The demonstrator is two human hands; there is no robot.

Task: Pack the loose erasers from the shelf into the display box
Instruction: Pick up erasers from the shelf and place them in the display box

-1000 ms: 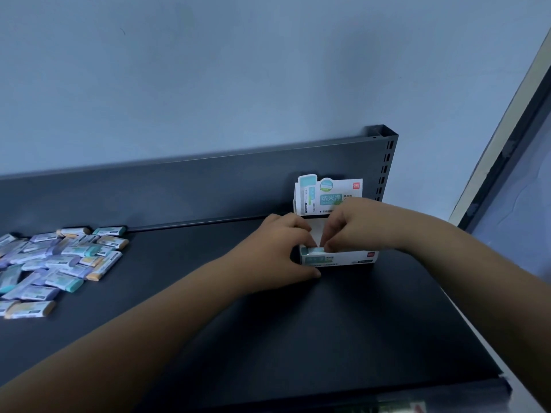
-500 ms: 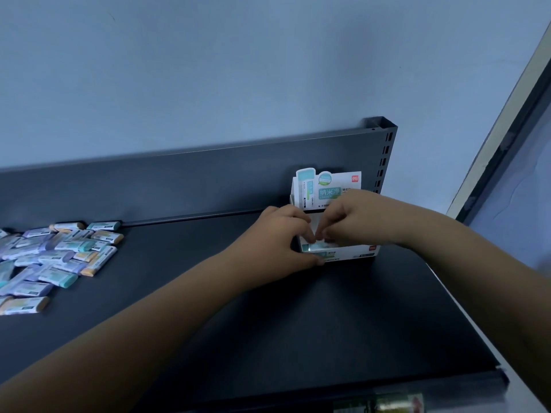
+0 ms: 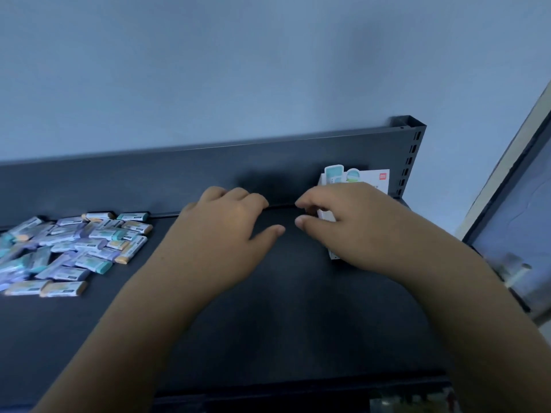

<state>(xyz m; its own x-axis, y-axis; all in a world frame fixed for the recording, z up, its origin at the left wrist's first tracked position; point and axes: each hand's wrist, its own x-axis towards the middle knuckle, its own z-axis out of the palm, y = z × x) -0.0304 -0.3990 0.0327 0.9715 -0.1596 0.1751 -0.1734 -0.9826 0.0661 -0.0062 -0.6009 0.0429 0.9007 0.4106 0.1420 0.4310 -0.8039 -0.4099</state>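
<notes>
The left hand (image 3: pixel 229 231) hangs loose and empty beside the display box (image 3: pixel 374 179), the right hand (image 3: pixel 357 226), loose and empty too, covering its front.

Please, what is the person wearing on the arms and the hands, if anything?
Nothing that shows. The left hand and the right hand are bare: no gloves, no rings. Both forearms are bare up to the frame's edge, with no sleeve, watch or bracelet in view. The thumbnails look short.
</notes>
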